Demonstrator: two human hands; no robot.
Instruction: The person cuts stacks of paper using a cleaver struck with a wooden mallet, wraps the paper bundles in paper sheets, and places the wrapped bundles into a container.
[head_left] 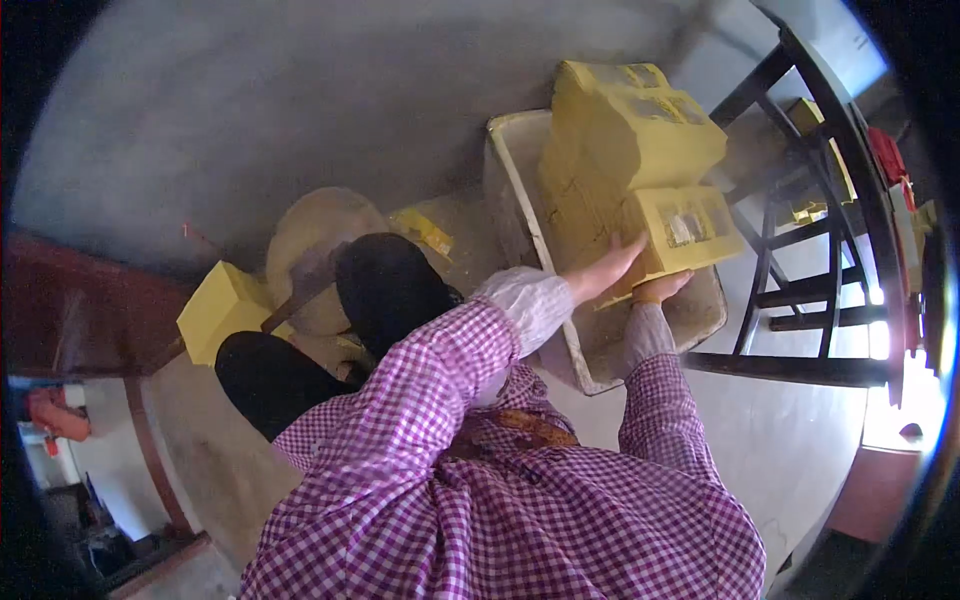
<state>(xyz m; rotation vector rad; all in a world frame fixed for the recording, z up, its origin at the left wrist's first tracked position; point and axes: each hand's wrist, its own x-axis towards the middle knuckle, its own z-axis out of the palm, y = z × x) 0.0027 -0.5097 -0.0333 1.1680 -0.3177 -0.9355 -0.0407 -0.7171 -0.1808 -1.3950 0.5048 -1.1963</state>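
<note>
Both hands are at the near yellow box point(660, 225), which has a clear window-like panel on one face. My left hand point(615, 265) presses its fingers against the box's side. My right hand point(662, 287) grips its lower edge, with the fingers partly hidden under it. Against this box rests a stack of similar yellow boxes point(630, 135), also with window-like panels. The stack stands in a worn whitish tub point(520, 190), and the near box is over the tub's inside.
A dark wooden chair-like frame point(835, 230) stands close on the right. Left of my knees are a yellow box point(225, 310) and a round tan object point(325, 225). A small yellow piece point(425, 232) lies near the grey wall point(300, 100).
</note>
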